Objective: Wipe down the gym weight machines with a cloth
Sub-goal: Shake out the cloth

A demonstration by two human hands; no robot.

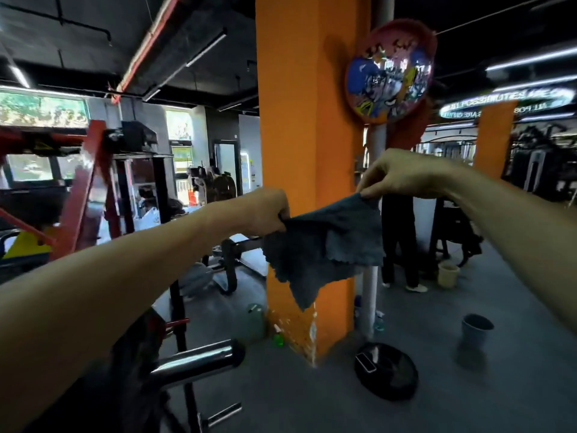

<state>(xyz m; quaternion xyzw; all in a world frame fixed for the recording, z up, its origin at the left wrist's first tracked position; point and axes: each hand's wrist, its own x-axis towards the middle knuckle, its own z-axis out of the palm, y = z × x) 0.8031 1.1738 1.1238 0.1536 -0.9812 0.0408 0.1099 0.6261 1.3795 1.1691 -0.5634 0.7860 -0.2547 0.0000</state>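
A dark grey cloth (pixel 321 248) hangs stretched between both hands in front of an orange pillar (pixel 306 151). My left hand (pixel 262 210) grips its left corner in a closed fist. My right hand (pixel 402 176) pinches its upper right corner, held a little higher. The cloth's lower edge droops to a point. A red and black weight machine (pixel 93 182) stands at the left. Its chrome plate peg (pixel 193 360) juts out below my left forearm.
A black weight plate (pixel 387 370) lies on the grey floor by the pillar's foot. A grey bucket (pixel 476 329) and a cream bucket (pixel 448 273) stand at the right. A person's dark-trousered legs (pixel 402 245) show behind the pillar. Bottles (pixel 254 320) sit at the pillar's base.
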